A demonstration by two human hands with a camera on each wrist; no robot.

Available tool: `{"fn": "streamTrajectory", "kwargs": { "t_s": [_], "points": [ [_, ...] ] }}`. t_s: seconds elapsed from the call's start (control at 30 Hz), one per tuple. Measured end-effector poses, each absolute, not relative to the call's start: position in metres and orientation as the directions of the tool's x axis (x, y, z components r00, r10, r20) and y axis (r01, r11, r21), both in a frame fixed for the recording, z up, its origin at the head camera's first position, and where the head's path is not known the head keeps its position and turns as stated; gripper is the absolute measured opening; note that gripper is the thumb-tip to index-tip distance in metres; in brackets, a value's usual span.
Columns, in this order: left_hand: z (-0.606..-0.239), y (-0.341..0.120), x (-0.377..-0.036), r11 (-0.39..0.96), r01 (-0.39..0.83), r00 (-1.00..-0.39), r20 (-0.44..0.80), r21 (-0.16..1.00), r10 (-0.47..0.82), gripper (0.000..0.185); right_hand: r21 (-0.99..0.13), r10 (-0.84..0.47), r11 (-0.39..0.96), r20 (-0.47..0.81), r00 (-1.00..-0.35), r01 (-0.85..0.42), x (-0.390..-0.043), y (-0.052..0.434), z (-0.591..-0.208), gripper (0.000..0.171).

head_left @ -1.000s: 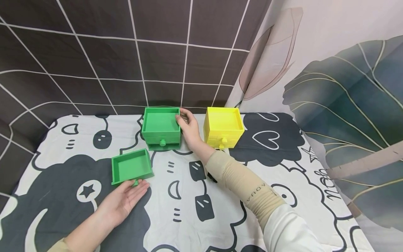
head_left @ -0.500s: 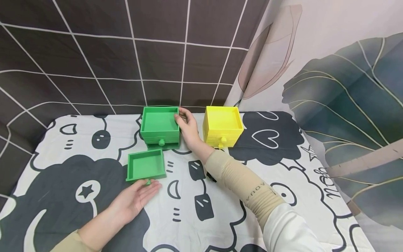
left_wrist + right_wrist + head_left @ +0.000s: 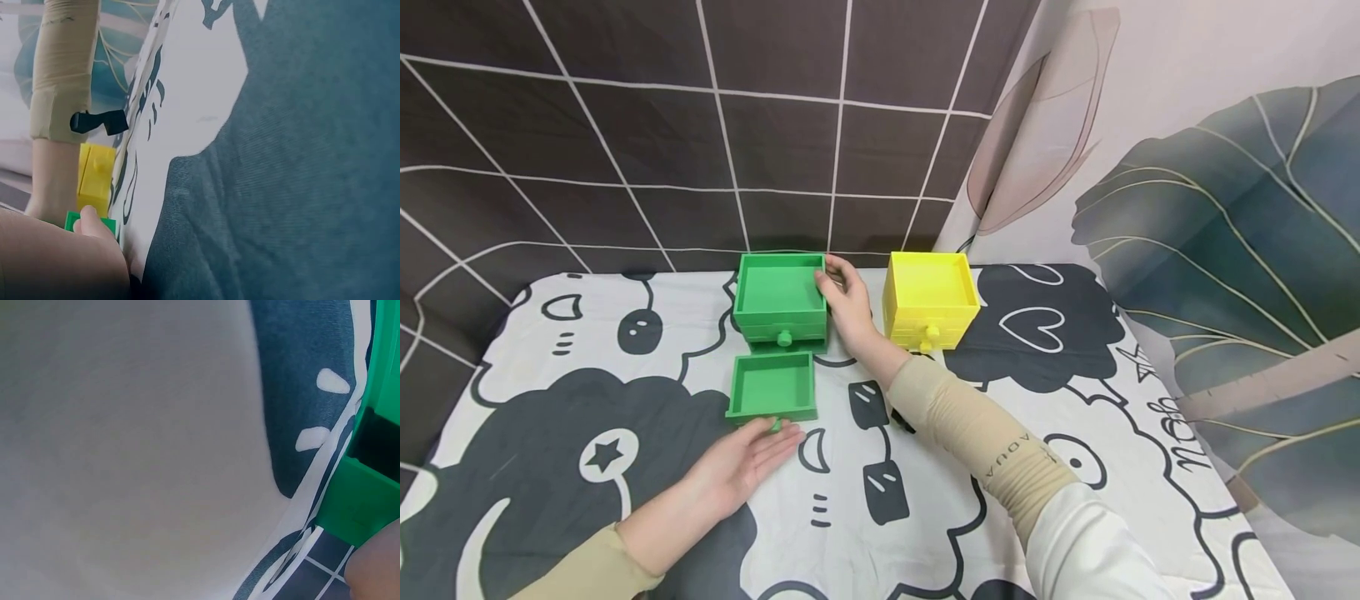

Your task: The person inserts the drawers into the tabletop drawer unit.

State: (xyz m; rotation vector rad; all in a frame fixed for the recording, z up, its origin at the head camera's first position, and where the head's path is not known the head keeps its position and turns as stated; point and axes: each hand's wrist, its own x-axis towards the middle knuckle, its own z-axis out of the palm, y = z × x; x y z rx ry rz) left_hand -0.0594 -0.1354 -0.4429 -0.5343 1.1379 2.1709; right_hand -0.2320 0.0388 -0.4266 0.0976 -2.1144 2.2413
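Note:
A loose green drawer (image 3: 772, 387) stands just in front of the green drawer cabinet (image 3: 782, 287), turned almost square to it. My left hand (image 3: 737, 467), palm up, pinches the drawer's round front knob between thumb and fingers. The right hand (image 3: 852, 308) grips the cabinet's right side, thumb at the top rim and fingers around the back corner. Below the cabinet's upper knobbed drawer, a dark gap shows along the bottom; in the right wrist view an opening lies beside the green wall (image 3: 359, 500). The left wrist view shows a thumb (image 3: 90, 222) over the green piece.
To the right of my right hand stands a yellow drawer cabinet (image 3: 931, 300) with knobs on its front. A cartoon-print cloth (image 3: 820, 533) in black and white covers the table. Behind rises a dark wall covering with white grid lines (image 3: 786, 142).
My left hand has carried the green drawer rightward and slightly back, turning it straighter, until it sits before the cabinet. The right hand keeps its hold on the cabinet's side.

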Motion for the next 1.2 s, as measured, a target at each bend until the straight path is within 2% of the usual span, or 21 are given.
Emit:
{"fn": "streamTrajectory", "kwargs": {
  "t_s": [0.43, 1.2],
  "points": [
    [-0.44, -0.125, -0.07, -0.427, -0.678, -0.733, -0.591, 0.599, 0.335, 0.022, -0.992, -0.01, -0.038, 0.12, -0.993, -0.12, -0.233, 0.039, -0.428, 0.04],
    [-0.429, -0.118, -0.076, -0.458, -0.681, -0.728, -0.595, 0.571, 0.341, 0.025, -0.992, -0.011, -0.03, 0.12, -0.993, -0.12, -0.232, 0.039, -0.428, 0.042]
  ]
}}
